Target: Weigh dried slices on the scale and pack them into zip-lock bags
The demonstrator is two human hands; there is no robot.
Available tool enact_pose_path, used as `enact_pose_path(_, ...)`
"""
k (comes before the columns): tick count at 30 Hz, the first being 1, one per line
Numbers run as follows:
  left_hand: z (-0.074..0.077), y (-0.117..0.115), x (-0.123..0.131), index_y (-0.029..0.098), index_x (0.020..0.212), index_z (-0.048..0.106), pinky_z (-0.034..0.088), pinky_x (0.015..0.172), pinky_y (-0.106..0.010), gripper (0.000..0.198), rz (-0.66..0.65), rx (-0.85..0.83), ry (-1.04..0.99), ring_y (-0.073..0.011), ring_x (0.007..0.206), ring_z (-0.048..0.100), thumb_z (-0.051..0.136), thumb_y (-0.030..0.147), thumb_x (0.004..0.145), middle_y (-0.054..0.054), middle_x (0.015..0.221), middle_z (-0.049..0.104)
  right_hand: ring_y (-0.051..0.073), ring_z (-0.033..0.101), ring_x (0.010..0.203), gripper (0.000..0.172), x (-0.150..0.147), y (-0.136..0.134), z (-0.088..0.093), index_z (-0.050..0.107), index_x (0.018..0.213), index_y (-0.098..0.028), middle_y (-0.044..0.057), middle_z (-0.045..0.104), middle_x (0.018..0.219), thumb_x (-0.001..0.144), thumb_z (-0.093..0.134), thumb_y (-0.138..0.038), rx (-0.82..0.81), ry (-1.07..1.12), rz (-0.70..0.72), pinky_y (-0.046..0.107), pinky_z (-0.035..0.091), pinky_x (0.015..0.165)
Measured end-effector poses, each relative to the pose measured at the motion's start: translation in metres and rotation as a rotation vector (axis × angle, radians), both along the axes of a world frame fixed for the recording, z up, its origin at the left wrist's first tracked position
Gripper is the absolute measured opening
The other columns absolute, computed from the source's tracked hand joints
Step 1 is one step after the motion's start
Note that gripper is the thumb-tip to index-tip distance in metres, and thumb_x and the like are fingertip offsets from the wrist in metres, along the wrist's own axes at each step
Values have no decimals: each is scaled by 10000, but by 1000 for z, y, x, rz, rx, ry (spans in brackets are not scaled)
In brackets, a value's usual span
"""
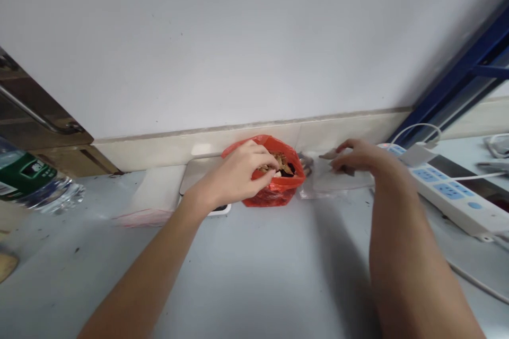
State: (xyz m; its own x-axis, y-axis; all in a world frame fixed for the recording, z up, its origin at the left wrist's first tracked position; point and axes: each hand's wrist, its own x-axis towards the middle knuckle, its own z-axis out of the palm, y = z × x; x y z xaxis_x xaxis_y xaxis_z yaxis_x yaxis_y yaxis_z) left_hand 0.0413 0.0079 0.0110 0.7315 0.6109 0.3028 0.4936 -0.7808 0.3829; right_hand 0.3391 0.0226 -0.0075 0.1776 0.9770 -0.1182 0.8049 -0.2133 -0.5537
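A red plastic bag (270,196) stands with its mouth wide, and dried tan and dark pieces (283,163) show inside. My left hand (248,169) reaches over the bag's left rim, fingers curled and thumb brought near them at the mouth; whatever is between the fingertips is too small to make out. To the right, my right hand (356,158) is over a clear plastic bag (328,183) lying flat, its fingers bent in a pinch. Small brownish-grey pieces show at those fingertips, not plain enough to name. Behind my left wrist, partly covered, is a flat scale (199,169).
A stack of clear zip bags (157,190) lies left of the scale. Farther left is a large water bottle (34,177) by a wooden cabinet with a metal handle (40,114). A white power strip (457,190) with cables sits at right, near a blue metal frame (449,74). The wall (238,53) rises behind.
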Motion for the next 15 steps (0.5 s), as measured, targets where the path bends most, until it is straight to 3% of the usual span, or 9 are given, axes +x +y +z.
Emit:
enact_pose_path(3,5,-1,-3,225,981,753,533,963,-388,214,-1,11,-45,-237,1074,660,539,232,968,-44,1036,760,204,584,536,225,-17,-13,31,545,771,-262,12,620,487,701,733,-161,-69,95,-220,333,468,564)
enact_pose_path(7,10,3,-10,220,955,761,541,894,-348,184,75,-17,-185,-212,967,691,578,231,947,-33,1030,786,173,592,642,256,-45,-34,67,624,1005,-212,6,651,586,782,715,-124,169,204,-344,320,437,659)
enact_pose_path(9,10,8,-14,202,1038,763,548,881,-327,208,165,-67,-326,-211,984,701,595,292,955,-55,1081,787,159,607,663,358,-56,-38,75,637,1125,-201,18,690,676,783,715,-130,289,337,-268,320,439,673)
enact_pose_path(11,10,14,-19,180,1146,743,554,891,-317,312,265,-140,-503,-218,1030,703,607,396,967,-87,1142,772,153,618,650,463,-65,-36,75,624,1187,-196,24,711,726,742,747,-165,336,499,-81,322,452,662)
enact_pose_path(15,14,18,-29,172,1265,705,566,905,-346,563,309,-387,-696,-248,1055,713,633,618,929,-115,1189,752,135,588,549,573,-85,-21,61,575,1089,-206,5,712,704,606,869,-299,190,716,363,303,457,570)
